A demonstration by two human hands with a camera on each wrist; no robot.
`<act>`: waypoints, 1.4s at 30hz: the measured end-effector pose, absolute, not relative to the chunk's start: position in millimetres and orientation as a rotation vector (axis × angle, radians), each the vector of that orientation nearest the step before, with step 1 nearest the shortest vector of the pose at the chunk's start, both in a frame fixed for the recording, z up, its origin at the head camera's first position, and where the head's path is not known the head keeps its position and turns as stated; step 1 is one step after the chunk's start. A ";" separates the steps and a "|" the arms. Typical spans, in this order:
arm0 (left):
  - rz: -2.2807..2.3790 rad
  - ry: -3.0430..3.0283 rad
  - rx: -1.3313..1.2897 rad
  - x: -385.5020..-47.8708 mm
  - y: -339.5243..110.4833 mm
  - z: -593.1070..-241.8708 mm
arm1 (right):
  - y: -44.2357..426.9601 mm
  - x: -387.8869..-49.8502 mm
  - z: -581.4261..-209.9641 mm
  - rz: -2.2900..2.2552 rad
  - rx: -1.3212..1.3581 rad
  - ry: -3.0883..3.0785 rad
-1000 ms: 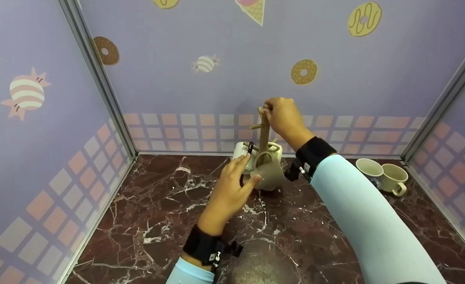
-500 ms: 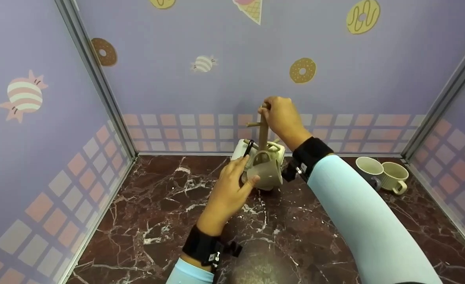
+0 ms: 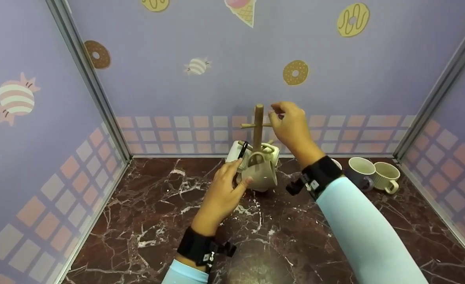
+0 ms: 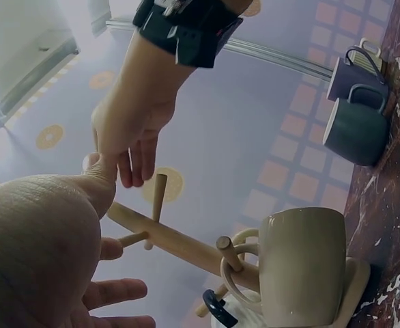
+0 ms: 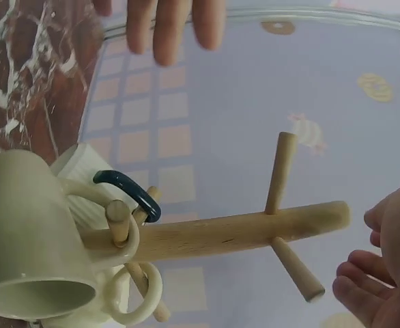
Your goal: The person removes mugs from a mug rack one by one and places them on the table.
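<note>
Six mugs show in all, three on one wooden stand (image 3: 258,136) and three on the surface (image 3: 157,244), with two hands at work around the stand. The fingers of the left hand (image 3: 223,192) are released and fairly straight; past their tips, three mugs hang from three lower pegs. The beige mug (image 3: 259,176) hangs tilted by its handle just to the right of these fingers, apart from them in the left wrist view. The white mug (image 3: 232,152) with one dark handle (image 3: 243,150) is just beyond the left fingertips, and the cream mug (image 3: 274,154) is farther off, behind the beige one. The fingers of the right hand (image 3: 293,127) are loosely bent and grasp nothing, just right of the stand's top; two upper pegs (image 5: 280,174) show there, one reaching close to these fingers. Well to the right of both sets of fingers, three mugs sit together: one teal mug (image 4: 358,133), one navy mug (image 3: 360,176) and one ribbed mug (image 3: 386,179).

Compared with half a second earlier, the right fingers no longer pinch the top of the post but are beside it, and the teal mug's rim shows by the right wrist; the left fingers keep nearly the same place by the beige mug
</note>
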State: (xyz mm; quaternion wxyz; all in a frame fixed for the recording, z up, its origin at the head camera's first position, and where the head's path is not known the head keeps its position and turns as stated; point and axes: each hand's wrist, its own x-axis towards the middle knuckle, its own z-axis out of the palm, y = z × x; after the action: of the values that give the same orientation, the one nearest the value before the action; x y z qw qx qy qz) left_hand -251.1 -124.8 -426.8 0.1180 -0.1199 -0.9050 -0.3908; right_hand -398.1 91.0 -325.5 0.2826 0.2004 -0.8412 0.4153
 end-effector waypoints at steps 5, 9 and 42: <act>-1.147 -2.672 -0.337 -256.6 -123.9 -433.6 | 105.9 -383.2 -342.8 1.170 0.506 -2.131; -1.176 -2.683 -0.323 -260.3 -124.6 -438.6 | 113.3 -374.4 -361.1 1.236 0.441 -2.106; -1.450 -2.735 -0.253 -285.6 -113.7 -496.6 | 115.3 -366.4 -508.4 1.615 0.263 -2.603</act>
State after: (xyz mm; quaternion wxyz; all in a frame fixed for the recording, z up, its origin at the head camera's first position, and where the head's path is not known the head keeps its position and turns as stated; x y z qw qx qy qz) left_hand -285.6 -113.7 -496.6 0.0177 -0.0813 -0.8804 -0.4668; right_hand -366.4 115.3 -508.4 0.0333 0.0855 -0.8462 0.5250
